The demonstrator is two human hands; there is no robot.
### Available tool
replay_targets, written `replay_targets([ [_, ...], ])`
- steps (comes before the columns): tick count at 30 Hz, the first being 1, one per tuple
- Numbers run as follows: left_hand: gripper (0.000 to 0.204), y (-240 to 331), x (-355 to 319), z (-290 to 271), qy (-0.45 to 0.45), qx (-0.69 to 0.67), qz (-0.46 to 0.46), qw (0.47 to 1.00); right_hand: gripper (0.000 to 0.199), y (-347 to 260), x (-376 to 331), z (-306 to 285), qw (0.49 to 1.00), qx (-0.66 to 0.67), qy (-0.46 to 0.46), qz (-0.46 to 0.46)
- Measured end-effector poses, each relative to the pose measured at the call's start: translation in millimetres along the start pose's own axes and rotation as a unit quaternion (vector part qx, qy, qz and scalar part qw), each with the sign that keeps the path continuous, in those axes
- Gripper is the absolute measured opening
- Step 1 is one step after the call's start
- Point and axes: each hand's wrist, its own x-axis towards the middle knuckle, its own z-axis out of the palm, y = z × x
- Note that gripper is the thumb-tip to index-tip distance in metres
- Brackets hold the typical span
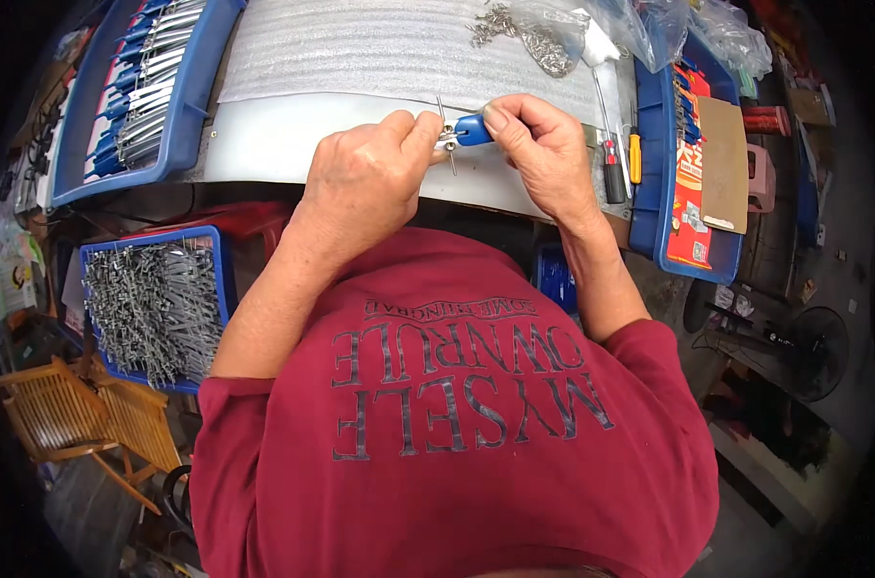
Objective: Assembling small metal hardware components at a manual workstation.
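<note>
Both my hands meet over the near edge of a white work surface (264, 149). My right hand (539, 144) pinches a small blue plastic part (473, 129) between thumb and fingers. My left hand (370, 178) grips a small metal piece (446, 138) with thin prongs, pressed against the blue part's left end. A thin metal pin sticks up and down from that joint. A heap of small metal fittings (529, 39) lies at the far side on ribbed white foam sheet (380, 43).
A blue tray (182, 125) at far left holds finished blue-and-metal pieces. A lower blue bin (221, 270) is full of grey metal parts. Screwdrivers (615, 173) lie right of my hands, beside a blue tray (649, 193) with cards. Wooden chair (81, 414) at lower left.
</note>
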Motion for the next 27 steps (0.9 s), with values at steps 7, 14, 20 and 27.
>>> replay_targets([
  [7, 0.020, -11.6, -2.2, -2.7, -0.043, -0.073, 0.035, 0.996, 0.014, -5.0, 1.2, -13.3, 0.995, 0.016, -0.093, 0.041],
  [14, 0.021, -6.8, 1.3, -3.4, -0.027, -0.049, 0.035, 0.998, 0.014, 0.8, -4.0, -5.4, 0.992, -0.109, -0.024, -0.065],
  [20, 0.021, -14.9, 2.4, 3.2, -0.017, -0.028, 0.030, 0.999, 0.017, 9.4, 9.0, -13.9, 0.996, -0.018, -0.071, 0.053],
  [27, 0.018, -23.4, 4.8, 2.7, -0.034, 0.000, 0.020, 0.999, 0.013, 6.4, 14.2, 1.2, 0.960, -0.258, 0.010, -0.112],
])
